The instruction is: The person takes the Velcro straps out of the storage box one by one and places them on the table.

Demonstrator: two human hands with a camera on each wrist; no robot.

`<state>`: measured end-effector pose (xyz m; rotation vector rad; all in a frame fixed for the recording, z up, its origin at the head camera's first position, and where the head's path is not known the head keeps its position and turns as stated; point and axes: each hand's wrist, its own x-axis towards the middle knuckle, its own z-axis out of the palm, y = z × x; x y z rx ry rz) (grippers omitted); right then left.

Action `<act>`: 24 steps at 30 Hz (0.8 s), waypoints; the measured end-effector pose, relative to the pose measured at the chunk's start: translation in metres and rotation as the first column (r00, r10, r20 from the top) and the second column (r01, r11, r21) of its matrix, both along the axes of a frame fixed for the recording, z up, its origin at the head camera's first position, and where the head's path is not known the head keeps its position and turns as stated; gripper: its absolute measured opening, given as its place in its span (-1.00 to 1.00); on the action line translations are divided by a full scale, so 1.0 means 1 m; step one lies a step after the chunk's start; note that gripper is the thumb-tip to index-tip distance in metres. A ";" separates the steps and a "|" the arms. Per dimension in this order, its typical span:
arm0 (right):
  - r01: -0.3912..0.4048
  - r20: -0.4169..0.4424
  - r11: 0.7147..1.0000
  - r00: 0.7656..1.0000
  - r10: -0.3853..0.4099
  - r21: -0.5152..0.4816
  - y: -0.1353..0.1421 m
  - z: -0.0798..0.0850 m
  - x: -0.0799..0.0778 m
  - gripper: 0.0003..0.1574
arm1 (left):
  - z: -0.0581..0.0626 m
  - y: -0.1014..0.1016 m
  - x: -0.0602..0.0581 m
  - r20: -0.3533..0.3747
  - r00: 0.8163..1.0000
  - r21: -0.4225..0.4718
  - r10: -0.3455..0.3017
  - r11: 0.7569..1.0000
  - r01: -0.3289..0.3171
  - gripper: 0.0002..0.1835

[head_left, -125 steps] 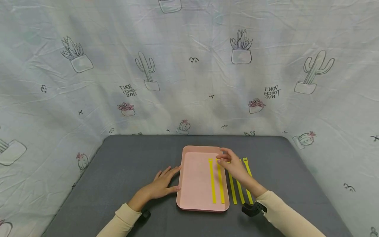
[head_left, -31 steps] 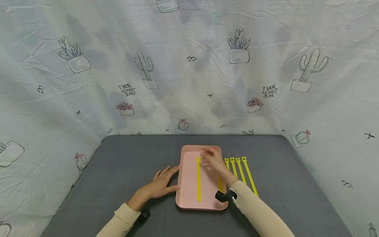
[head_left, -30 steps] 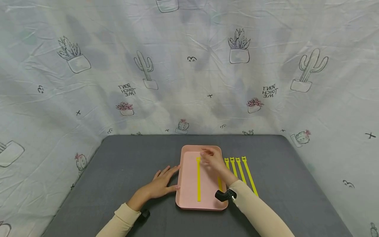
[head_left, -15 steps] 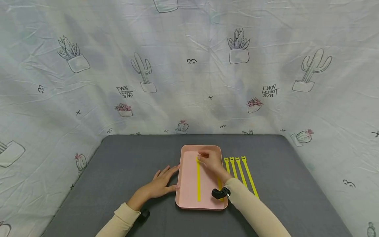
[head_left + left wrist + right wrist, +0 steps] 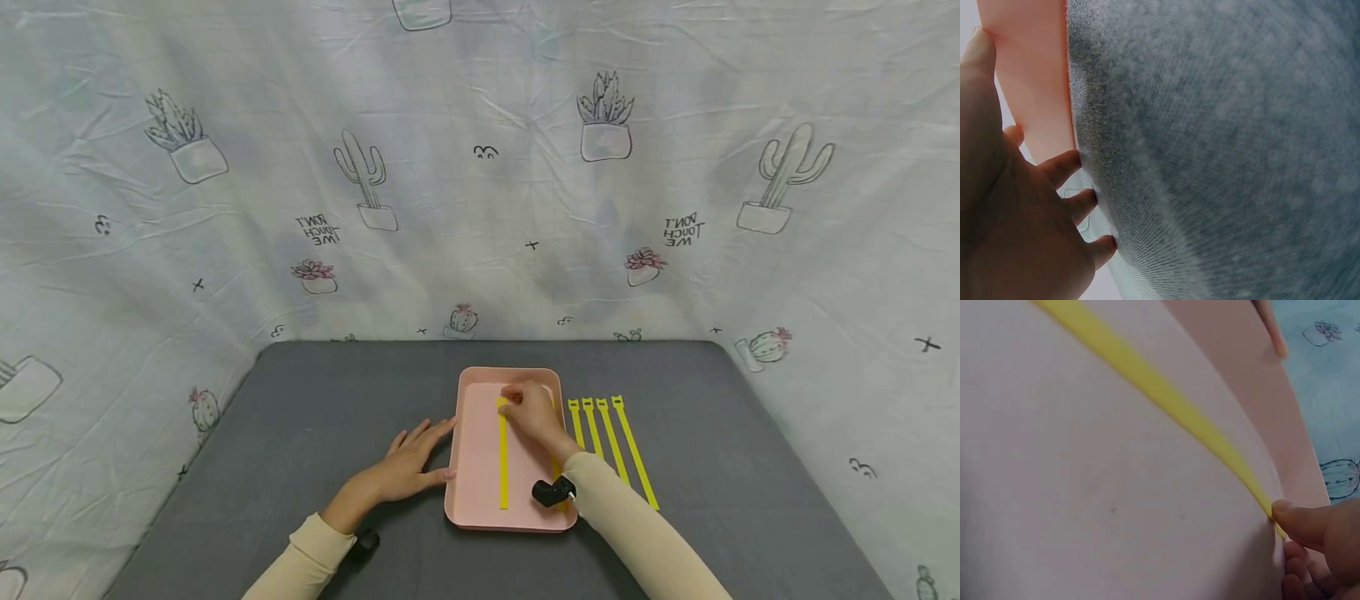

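Note:
A pink tray (image 5: 476,518) lies on the table, with a flat yellow cable strap (image 5: 503,467) lengthwise in its middle. My right hand (image 5: 534,412) pinches the strap's far end between thumb and fingers; the right wrist view shows the thumb (image 5: 1300,522) on the strap (image 5: 1172,403). A second yellow strap (image 5: 558,469) lies along the tray's right side, mostly hidden under my right hand and wrist. My left hand (image 5: 405,467) rests at the tray's left side, fingers spread, fingertips and thumb touching its wall. The left wrist view shows that hand (image 5: 1029,212) against the tray wall (image 5: 1035,81).
Several more yellow straps (image 5: 636,450) lie side by side on the grey table (image 5: 360,383) right of the tray, partly covered by my right forearm. A white curtain (image 5: 480,200) printed with cacti hangs behind the table.
Over the earlier frames, a strap in the tray has moved left to the middle. In the last second my right hand has come down onto its far end. My left hand stays put.

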<state>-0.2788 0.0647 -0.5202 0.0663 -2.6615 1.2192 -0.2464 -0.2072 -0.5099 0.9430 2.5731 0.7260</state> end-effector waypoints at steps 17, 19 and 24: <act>0.018 0.017 0.998 1.000 -0.019 0.056 -0.003 -0.001 0.003 -0.72 | 0.000 -0.001 0.001 0.004 1.000 0.007 -0.002 1.000 0.002 -0.10; 0.017 0.020 0.998 1.000 -0.018 0.059 -0.003 0.000 0.003 -0.73 | 0.000 -0.001 0.001 0.006 1.000 0.009 -0.001 1.000 0.001 -0.11; 0.010 0.020 0.996 1.000 -0.012 0.084 -0.002 0.000 0.003 -0.74 | 0.000 -0.001 0.001 0.002 1.000 0.012 -0.001 1.000 0.001 -0.11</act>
